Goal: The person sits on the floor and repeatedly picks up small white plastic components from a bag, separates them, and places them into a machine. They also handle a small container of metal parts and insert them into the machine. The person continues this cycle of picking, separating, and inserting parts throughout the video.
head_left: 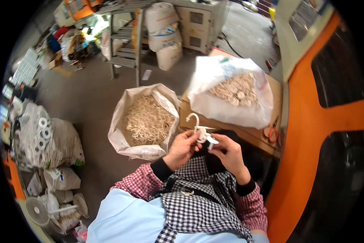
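My left hand (181,150) is closed on a white plastic hook (195,118), whose curved end sticks up above the fingers and whose rounded base sits at the fingertips. Close beside it, my right hand (231,157) pinches a small flat white piece (212,141); its exact kind is too small to make out. The two white parts touch or nearly touch, and I cannot tell which. Ahead of my left hand stands an open woven sack (117,131) full of thin, curved pale pieces (147,121). Beyond my right hand, a white plastic bag (230,115) holds many round pale pieces (239,90).
Under the bag is a cardboard surface (276,95), with orange-handled scissors (272,133) at its right. An orange machine (299,121) rises close on my right. Stuffed sacks (66,141) and a fan (37,210) stand left. Metal steps (125,46) and stacked white sacks (163,34) stand farther back.
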{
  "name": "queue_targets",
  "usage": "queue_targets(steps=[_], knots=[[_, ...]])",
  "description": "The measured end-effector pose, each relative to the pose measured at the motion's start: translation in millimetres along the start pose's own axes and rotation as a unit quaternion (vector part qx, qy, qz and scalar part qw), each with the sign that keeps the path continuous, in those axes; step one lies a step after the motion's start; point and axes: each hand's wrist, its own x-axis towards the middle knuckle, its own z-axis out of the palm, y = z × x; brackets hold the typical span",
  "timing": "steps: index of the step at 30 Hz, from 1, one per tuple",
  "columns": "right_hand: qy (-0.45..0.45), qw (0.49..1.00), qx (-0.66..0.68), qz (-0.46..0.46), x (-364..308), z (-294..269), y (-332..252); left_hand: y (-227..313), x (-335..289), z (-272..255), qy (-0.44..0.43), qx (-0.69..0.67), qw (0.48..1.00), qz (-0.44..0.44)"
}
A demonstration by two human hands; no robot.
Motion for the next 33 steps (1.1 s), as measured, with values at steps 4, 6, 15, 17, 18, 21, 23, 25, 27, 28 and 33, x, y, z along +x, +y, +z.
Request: queue_targets(steps=[4, 6, 15, 17, 18, 21, 23, 25, 27, 28, 33], knots=[[-0.026, 0.992, -0.106, -0.061, 0, -3, 0, 9, -3, 5, 0.007, 0.003, 1.0, 0.007], [0.011, 0.987, -0.152, -0.059, -1, -1, 7, 6, -1, 7, -0.002, 0.016, 1.0, -0.003], [0.088, 0.978, 0.171, 0.083, -9, 8, 12, 1, -6, 19, 0.013, 0.115, 0.989, 0.094], [0.02, 0.937, 0.323, 0.133, -6, 3, 14, 2, -4, 20, 0.003, 0.123, 0.984, 0.125], [0.016, 0.944, 0.311, 0.112, -5, 3, 12, 3, -2, 18, 0.018, 0.112, 0.987, 0.115], [0.02, 0.991, 0.133, 0.01, -8, 8, 9, 4, -2, 14, 0.053, 0.111, 0.988, 0.092], [0.038, 0.998, -0.038, -0.024, -9, 7, 3, -3, -2, 8, 0.059, 0.105, 0.989, 0.088], [0.066, 0.989, -0.125, -0.033, -13, 10, 12, -5, -2, 11, 0.057, 0.097, 0.99, 0.084], [0.108, 0.977, -0.182, -0.032, -13, 10, 20, -9, -2, 13, 0.042, 0.102, 0.991, 0.069], [0.142, 0.963, -0.223, -0.054, -11, 8, 15, -12, -2, 14, 0.037, 0.113, 0.991, 0.063], [0.115, 0.979, -0.149, -0.084, -4, 10, 7, -14, -9, 12, -0.008, 0.105, 0.986, 0.127]])
